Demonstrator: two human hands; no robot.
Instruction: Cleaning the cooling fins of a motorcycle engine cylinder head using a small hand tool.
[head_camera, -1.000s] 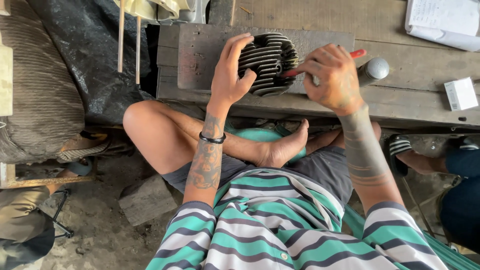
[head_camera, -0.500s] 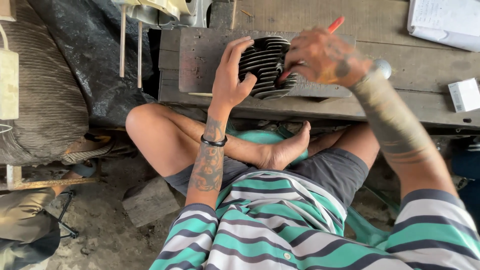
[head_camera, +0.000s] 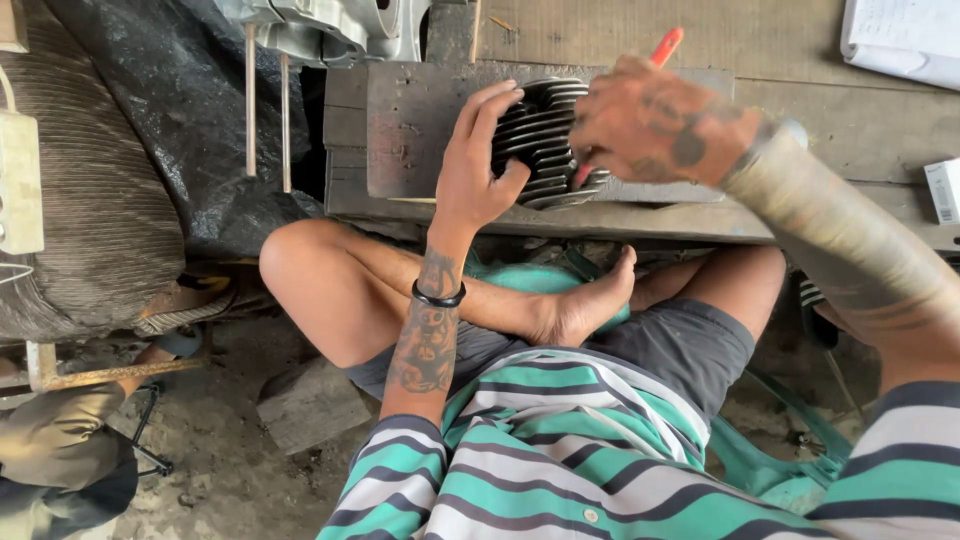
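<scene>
Finned metal cylinder (head_camera: 540, 140) sitting on the dark wooden block (head_camera: 420, 130) at the near edge of the desk (head_camera: 800, 90), far from the crossed legs. Looks heavy, rigid cast metal, thin fins likely sharp and chippable — best gripped across the fin stack, not one fin. Left hand (head_camera: 475, 175) reaching up, fingers (head_camera: 490, 110) curled over the left side, steadying. Right hand (head_camera: 650, 125) over the right side, closed around a red-handled tool (head_camera: 665, 45), wrist cocked down.
</scene>
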